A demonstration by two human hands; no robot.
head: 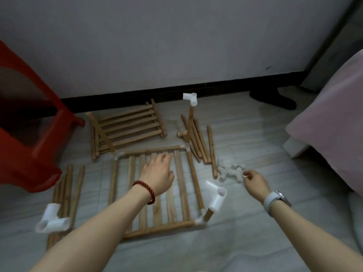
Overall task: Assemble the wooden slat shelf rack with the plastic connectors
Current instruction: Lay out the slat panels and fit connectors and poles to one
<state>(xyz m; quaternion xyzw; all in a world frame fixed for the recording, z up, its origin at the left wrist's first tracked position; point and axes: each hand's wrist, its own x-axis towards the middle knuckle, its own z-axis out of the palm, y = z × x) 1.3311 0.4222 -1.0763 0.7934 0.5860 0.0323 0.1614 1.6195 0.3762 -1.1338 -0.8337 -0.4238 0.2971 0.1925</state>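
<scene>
Grey floor tiles (245,134) run up to a pale wall with a black strip along the bottom. In the middle of the floor lies a square slat shelf (182,185), with white plastic corner pieces joining its edges. The left hand (158,171) rests flat on the slats, fingers straight and a little apart. A red bead bracelet (146,190) sits on that wrist.

At the near right corner of the shelf a short wooden post stands up with a white connector (216,195) on top. At the far right corner a taller post (190,124) stands with a white connector on top too. At the near left corner, another white connector (52,220) sits high.

To the right of the shelf is a small heap of white connectors (229,169). The right hand (255,181) pinches one of them at the near right edge of the heap, fingers curled. A pale watch (275,200) is on that wrist.

Farther back lies a second slat shelf (127,128). Loose wooden sticks (202,142) lie right of it, and more sticks (67,193) lie near left. A red plastic stool (25,138) stands at the left, and a pink bed cover (334,124) is at the right.
</scene>
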